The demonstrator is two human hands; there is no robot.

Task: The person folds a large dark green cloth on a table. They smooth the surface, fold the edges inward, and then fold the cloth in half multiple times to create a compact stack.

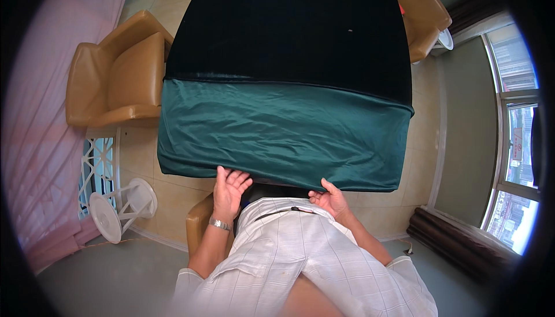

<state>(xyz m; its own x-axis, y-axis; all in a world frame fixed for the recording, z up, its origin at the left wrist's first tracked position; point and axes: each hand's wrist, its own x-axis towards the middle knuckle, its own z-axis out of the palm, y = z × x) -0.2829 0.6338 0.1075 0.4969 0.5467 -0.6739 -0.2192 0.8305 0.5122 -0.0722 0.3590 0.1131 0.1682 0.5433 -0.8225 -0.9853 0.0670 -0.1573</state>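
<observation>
A large cloth covers the table in front of me. Its far part is dark, nearly black, cloth (289, 34); the near part is shiny, wrinkled green cloth (283, 126), with a raised seam or fold line between them. At the near edge, left of the middle, my left hand (231, 190) has its palm turned up and its fingers stretched out, holding nothing. My right hand (329, 199) is just below the same edge, further right, with thumb raised apart from loosely bent fingers. Whether its fingertips touch the cloth is hard to see.
Tan armchairs (124, 74) stand left of the table and at the far right (419, 16). Another tan chair (199, 224) is partly behind my left arm. A white stool (124, 207) lies tipped on the left floor. A pink curtain (52, 115) hangs left; windows (514, 132) are right.
</observation>
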